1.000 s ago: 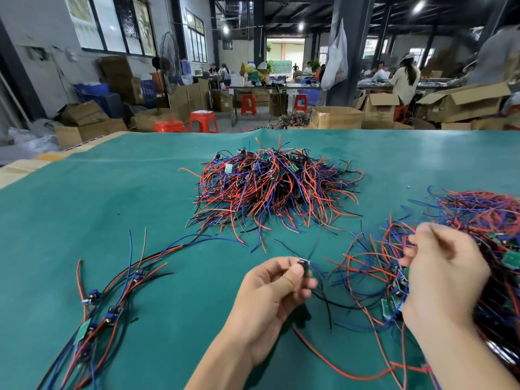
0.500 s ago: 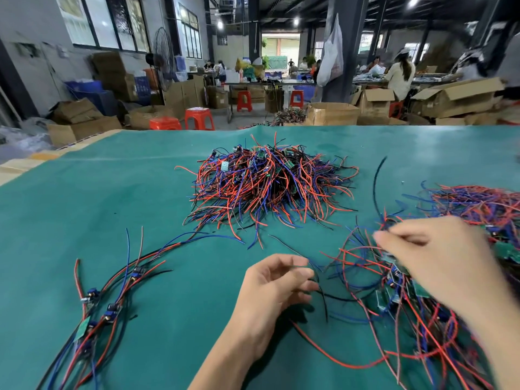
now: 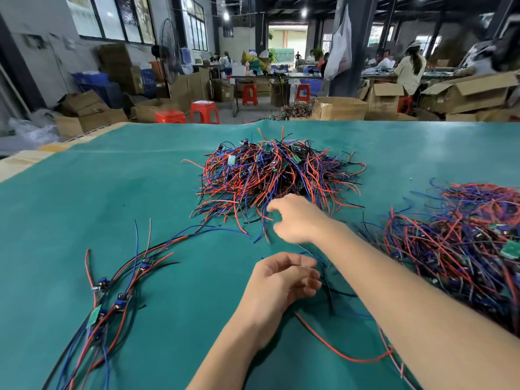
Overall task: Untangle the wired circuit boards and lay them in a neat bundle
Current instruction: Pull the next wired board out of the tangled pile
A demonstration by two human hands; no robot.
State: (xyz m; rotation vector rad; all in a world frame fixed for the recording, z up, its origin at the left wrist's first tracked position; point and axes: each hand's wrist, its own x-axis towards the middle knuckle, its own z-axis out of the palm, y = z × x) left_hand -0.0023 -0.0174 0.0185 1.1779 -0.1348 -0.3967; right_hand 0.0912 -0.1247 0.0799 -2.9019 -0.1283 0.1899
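A big tangled pile of red, blue and black wired circuit boards (image 3: 277, 175) lies mid-table. A second tangle (image 3: 461, 249) spreads at the right. A laid-out bundle of wired boards (image 3: 118, 299) curves along the left front. My right hand (image 3: 295, 218) reaches across to the near edge of the middle pile; it is blurred, with index finger and thumb slightly apart. A thin wire (image 3: 312, 253) runs from under it toward my left hand (image 3: 284, 280). That hand rests on the mat with fingers loosely curled, its tips by some black wires (image 3: 327, 291).
The green mat (image 3: 84, 220) covers the table. A loose red wire (image 3: 337, 353) lies near the front under my right forearm. Beyond the far edge are cardboard boxes (image 3: 337, 108), red stools (image 3: 204, 111) and people at other benches.
My right hand swept from the right-hand tangle leftward and away, to the middle pile's near edge. My left hand's pinch has loosened and its fingers have spread. The camera tilted up slightly.
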